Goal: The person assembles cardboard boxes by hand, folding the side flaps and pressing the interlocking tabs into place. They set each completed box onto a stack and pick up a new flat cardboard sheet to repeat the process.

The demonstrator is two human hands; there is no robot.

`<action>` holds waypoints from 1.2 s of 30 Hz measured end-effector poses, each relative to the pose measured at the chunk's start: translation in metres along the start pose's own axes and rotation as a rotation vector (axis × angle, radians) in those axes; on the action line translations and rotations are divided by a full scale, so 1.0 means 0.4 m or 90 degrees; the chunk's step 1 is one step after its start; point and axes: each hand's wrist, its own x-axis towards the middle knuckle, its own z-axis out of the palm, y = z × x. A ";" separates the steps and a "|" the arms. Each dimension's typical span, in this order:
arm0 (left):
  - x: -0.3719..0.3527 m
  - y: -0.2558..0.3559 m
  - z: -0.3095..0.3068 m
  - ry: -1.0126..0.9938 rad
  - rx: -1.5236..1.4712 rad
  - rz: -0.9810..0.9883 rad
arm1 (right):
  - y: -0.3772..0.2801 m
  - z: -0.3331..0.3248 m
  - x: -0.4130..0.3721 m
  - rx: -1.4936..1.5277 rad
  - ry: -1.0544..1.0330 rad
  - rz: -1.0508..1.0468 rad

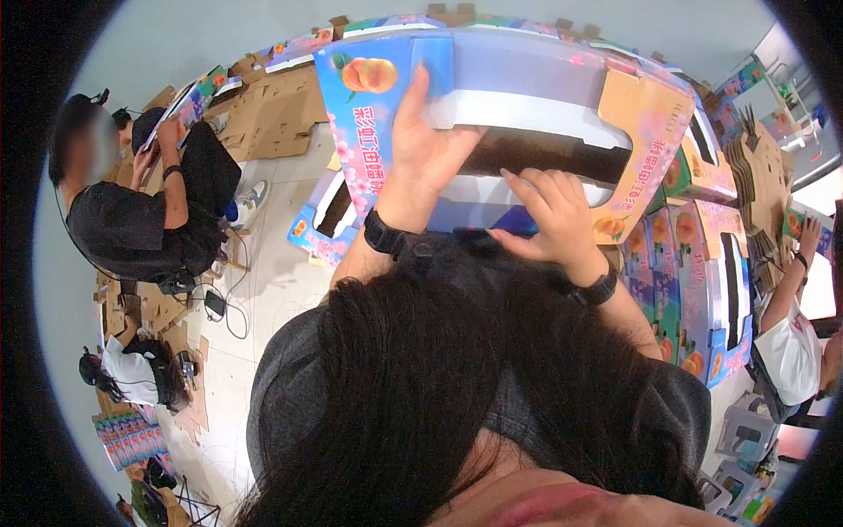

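In front of me is a blue, pink and tan printed cardboard fruit box, with peaches and Chinese lettering on its end panels. A wide opening with white edges shows its dark brown inside. My left hand is closed on the left part of the box; one finger points up along the panel and another reaches into the opening. My right hand grips the near edge, its fingers over the white border and its thumb apart on the near side. Parts of the fingers of both hands are hidden.
Similar boxes are stacked on the right, and another box stands at the left. Flat cardboard covers floor behind. A person in black sits at left; another in white is at right. A cable lies on the floor.
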 end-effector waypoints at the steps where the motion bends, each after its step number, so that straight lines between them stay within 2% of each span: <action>1: 0.004 -0.001 -0.006 0.003 0.012 0.014 | 0.000 0.001 -0.001 0.001 -0.001 0.001; 5: 0.019 -0.006 -0.004 0.074 0.139 0.089 | 0.000 0.005 0.010 -0.014 0.009 -0.010; 8: 0.031 0.001 -0.013 0.082 0.153 0.088 | -0.001 0.005 0.015 -0.021 -0.008 0.009; 12: 0.041 -0.002 0.001 0.095 0.174 0.096 | 0.012 -0.010 0.033 0.070 0.036 0.016; 17: 0.047 0.002 0.001 0.153 0.250 0.134 | 0.009 -0.108 0.072 0.141 0.068 -0.004; 18: 0.046 0.002 0.002 0.155 0.245 0.134 | 0.004 -0.131 0.065 0.277 0.036 0.073; 21: 0.049 0.001 -0.001 0.155 0.229 0.137 | -0.021 -0.140 0.065 0.732 0.022 0.464; 22: 0.052 0.002 -0.007 0.150 0.226 0.144 | 0.006 -0.136 0.062 0.804 -0.050 0.447; 25: 0.048 0.006 -0.007 0.131 0.217 0.156 | 0.011 -0.130 0.053 1.044 -0.035 0.474; 28: 0.043 0.006 -0.019 0.115 0.187 0.146 | -0.008 -0.128 0.059 1.005 -0.010 0.484; 31: 0.034 0.010 -0.037 0.083 0.140 0.115 | 0.015 -0.079 0.044 1.237 0.093 0.487; 36: 0.003 0.008 -0.036 0.089 0.136 0.115 | 0.054 -0.046 0.048 1.410 0.274 0.504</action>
